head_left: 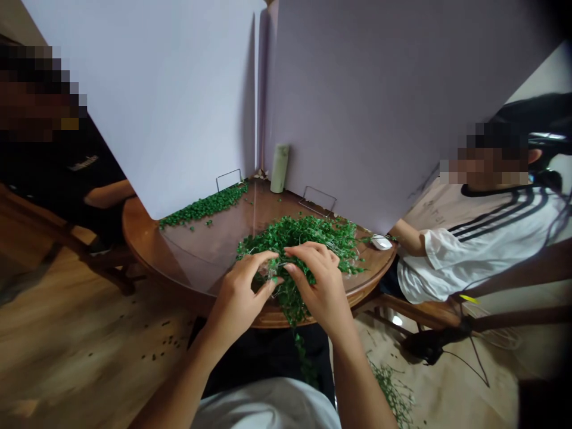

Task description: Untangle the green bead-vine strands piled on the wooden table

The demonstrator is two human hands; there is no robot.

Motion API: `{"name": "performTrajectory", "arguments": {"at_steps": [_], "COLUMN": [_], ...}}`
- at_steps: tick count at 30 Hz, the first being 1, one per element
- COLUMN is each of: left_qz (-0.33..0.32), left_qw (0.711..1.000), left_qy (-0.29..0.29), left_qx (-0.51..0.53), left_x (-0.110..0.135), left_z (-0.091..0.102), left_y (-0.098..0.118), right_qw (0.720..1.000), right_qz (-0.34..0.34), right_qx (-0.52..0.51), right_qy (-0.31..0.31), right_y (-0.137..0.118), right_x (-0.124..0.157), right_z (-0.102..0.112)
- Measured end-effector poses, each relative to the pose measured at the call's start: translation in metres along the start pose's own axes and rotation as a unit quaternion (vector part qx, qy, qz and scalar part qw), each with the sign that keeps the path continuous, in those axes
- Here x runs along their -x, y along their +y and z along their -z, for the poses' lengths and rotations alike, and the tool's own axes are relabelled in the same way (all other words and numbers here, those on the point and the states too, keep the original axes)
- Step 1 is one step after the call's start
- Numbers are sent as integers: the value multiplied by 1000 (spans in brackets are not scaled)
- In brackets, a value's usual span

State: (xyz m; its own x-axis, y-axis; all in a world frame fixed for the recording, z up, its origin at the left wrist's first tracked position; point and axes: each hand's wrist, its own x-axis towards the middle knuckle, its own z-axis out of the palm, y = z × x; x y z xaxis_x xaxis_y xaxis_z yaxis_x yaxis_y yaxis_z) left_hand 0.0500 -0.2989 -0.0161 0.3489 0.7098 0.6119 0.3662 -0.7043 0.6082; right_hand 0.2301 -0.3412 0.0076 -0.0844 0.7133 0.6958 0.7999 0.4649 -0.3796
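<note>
Two bare hands, the left hand (239,298) and the right hand (319,292), sit close together, fingers gripping into a tangled green leafy vine on thin wire (297,250), heaped at 12 o'clock on the near edge of a round brown wooden table (134,229). Farther off, a narrow strip of green leaves (203,205) lies at 11 o'clock — a pale green cylindrical bottle (279,168) stands at 12.

Vines (295,244) on table (134,229) (partitions (370,107) behind)
</note>
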Motion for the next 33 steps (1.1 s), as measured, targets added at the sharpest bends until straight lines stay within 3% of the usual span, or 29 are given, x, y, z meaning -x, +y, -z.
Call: {"name": "performTrajectory", "arguments": {"at_steps": [6,14,22,33], "left_qz": [1,-30,-45,-50], "left_qw": [1000,998,998,995], "left_qy": [14,1,36,88], "left_qx": [5,52,36,-10], "left_x": [1,-4,-9,-9], "left_z": [7,27,35,40], "left_y": [-3,8,11,7], "right_qw": [998,987,973,931], "right_qz": [-4,-45,-79,-156], "right_qx": [-50,-148,-190,-235], "right_qy": [24,48,102,232], "right_y": [-3,-4,7,35], "right_x": [-14,-8,-1,9], "right_z": [9,26,39,37]}}
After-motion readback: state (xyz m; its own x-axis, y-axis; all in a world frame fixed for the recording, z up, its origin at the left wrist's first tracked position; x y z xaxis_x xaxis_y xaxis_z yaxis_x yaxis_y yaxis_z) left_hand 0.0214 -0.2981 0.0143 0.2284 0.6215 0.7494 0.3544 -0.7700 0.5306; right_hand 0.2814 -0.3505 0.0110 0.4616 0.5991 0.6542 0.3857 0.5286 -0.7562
